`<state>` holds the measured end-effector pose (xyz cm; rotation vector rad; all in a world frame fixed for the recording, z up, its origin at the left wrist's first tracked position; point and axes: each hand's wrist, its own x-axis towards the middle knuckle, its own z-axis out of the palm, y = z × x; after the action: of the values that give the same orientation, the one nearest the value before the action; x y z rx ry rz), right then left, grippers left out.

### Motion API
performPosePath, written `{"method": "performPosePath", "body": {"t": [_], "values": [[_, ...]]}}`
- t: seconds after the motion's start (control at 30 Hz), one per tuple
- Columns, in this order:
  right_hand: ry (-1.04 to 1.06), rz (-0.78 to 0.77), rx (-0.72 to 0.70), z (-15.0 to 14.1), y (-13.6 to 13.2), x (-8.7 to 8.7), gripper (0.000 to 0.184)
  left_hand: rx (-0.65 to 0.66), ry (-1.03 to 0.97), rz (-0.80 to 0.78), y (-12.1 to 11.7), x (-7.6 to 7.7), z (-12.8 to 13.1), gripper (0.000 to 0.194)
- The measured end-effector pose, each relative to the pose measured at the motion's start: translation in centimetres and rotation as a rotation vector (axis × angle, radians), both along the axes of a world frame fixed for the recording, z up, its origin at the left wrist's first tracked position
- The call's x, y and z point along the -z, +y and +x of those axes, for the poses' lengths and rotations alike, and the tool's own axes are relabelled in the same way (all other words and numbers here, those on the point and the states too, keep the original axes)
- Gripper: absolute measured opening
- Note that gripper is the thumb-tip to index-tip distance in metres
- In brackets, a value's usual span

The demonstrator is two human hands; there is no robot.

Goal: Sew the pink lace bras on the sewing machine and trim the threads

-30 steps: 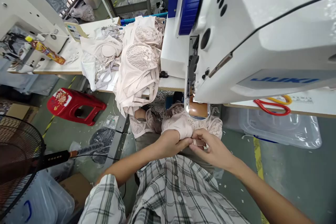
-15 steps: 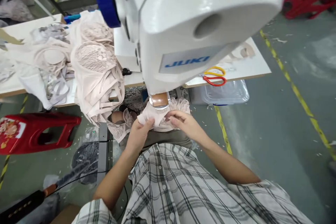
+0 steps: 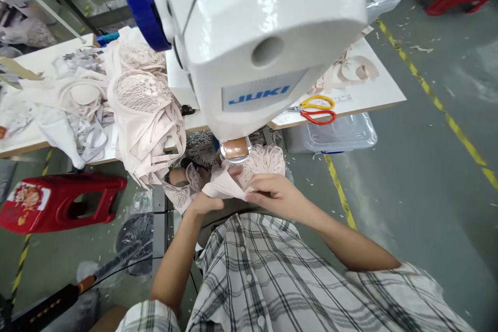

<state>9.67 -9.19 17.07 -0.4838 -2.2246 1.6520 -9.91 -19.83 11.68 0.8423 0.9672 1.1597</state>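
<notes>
A pale pink bra with lace hangs between my hands, just below the head of a white sewing machine. My left hand has hold of its left side, the thumb on top and the other fingers under the fabric. With thumb and index finger my right hand pinches the edge of the same piece. Ruffled lace bunches up behind my right hand. The machine's needle area is hidden behind its head and a shiny brown-and-silver part.
Stacked pink bras overhang the table edge on the left. Yellow-and-red-handled scissors lie on the right tabletop, above a clear plastic box. A red stool stands at the lower left.
The bra has been drawn toward my body and its edge spread between my hands. Both hands sit slightly lower, and the camera view has shifted a little.
</notes>
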Motion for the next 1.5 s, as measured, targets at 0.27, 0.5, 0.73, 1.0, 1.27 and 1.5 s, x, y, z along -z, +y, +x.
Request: {"method": "performPosePath", "body": {"t": [0.27, 0.5, 0.73, 1.0, 1.27, 1.5], "values": [[-0.045, 0.035, 0.316, -0.7, 0.2, 0.9, 0.018, -0.389, -0.148, -0.07, -0.1, -1.6, 4.2, 0.057], [-0.065, -0.422, 0.326, -1.9, 0.4, 3.2, 0.032, -0.629, 0.095, -0.112, 0.7, -3.6, 6.5, 0.032], [0.019, 0.056, 0.492, -0.9, 0.1, 2.8, 0.013, -0.641, 0.206, -0.189, 1.2, -4.5, 5.7, 0.034], [0.087, 0.447, 0.437, -1.0, -0.6, 3.2, 0.013, -0.66, 0.28, -0.22, 1.2, -4.8, 6.3, 0.034], [-0.062, 0.299, 0.342, -0.4, 0.3, 2.2, 0.02, -0.559, 0.462, -0.098, 1.0, -4.9, 5.6, 0.027], [-0.069, 0.283, 0.134, -0.3, 1.7, 1.1, 0.008, -0.488, 0.556, 0.016, 0.7, -4.7, 5.3, 0.029]]}}
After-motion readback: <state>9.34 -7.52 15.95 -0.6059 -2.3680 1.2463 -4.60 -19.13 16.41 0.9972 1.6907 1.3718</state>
